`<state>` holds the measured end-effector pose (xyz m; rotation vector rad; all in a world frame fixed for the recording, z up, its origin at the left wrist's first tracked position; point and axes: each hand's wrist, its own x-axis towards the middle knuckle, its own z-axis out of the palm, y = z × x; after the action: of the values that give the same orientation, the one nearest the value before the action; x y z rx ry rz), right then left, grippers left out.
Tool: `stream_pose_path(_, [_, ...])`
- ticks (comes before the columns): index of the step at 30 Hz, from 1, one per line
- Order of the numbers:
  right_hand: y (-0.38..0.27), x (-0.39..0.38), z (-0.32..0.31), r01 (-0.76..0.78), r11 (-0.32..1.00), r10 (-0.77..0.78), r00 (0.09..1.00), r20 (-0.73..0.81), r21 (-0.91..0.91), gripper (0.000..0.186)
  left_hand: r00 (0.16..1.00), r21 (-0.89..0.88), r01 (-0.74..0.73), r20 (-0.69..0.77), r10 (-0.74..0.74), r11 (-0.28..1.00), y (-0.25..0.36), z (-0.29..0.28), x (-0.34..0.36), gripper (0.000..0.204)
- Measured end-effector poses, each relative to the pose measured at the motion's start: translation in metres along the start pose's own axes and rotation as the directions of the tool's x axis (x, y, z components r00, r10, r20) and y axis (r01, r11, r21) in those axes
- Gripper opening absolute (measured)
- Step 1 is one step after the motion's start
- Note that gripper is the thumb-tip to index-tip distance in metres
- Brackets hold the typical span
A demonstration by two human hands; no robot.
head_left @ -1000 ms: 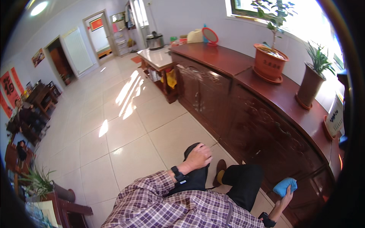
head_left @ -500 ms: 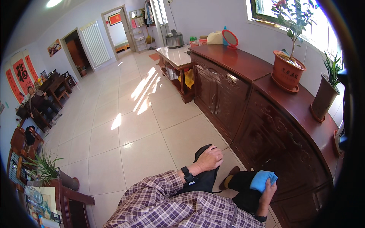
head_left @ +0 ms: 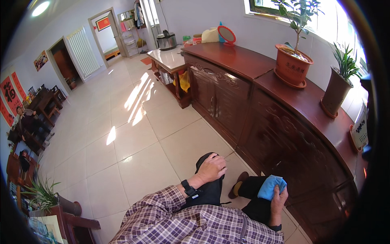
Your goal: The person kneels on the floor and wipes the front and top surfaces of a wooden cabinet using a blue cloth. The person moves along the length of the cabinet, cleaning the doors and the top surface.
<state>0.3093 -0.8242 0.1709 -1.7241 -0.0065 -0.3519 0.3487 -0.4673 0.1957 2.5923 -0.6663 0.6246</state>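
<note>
My left hand [head_left: 212, 168] rests on my bent left knee, its fingers curved loosely over the dark trouser leg [head_left: 208, 196] and holding nothing. A black watch [head_left: 188, 187] is strapped on that wrist, below the plaid sleeve. Over my other leg, my right hand [head_left: 279, 200] is closed on a folded light-blue cloth [head_left: 269, 187], with the thumb pressed against its near face. The fingers behind the cloth are mostly hidden.
A dark-red carved cabinet [head_left: 221, 95] runs along my right, bearing potted plants [head_left: 293, 67] and a red-framed mirror [head_left: 226, 35]. At lower left, a plant [head_left: 45, 194] stands on a wooden table [head_left: 83, 223]. A person [head_left: 28, 118] sits at far left.
The whole view has turned slightly right, so the room appears shifted left. My left hand stays on the knee. My right hand still holds the blue cloth, its wrist turned a little.
</note>
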Motion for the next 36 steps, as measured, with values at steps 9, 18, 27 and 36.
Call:
stream_pose_path(9, [-0.004,-0.001,0.002,0.043,0.996,-0.045,0.999,-0.018,-0.079,0.021,1.000,0.028,0.006,0.021,-0.006,1.000,0.000,-0.001,0.001,0.020])
stream_pose_path(18, [-0.010,-0.001,0.006,0.048,0.998,-0.048,0.999,-0.022,-0.034,0.022,1.000,0.027,-0.011,-0.029,0.012,1.000,0.000,0.000,0.002,0.018])
stream_pose_path(27, [-0.021,-0.001,-0.001,-0.009,0.997,0.006,0.999,-0.046,-0.074,0.028,0.999,-0.047,-0.037,-0.040,0.036,0.998,-0.005,0.008,0.007,0.014])
stream_pose_path(36, [-0.001,0.003,-0.090,-0.184,0.573,0.500,0.850,-0.163,0.799,0.057,1.000,-0.058,0.011,-0.014,-0.011,0.998,0.000,0.012,0.007,0.011])
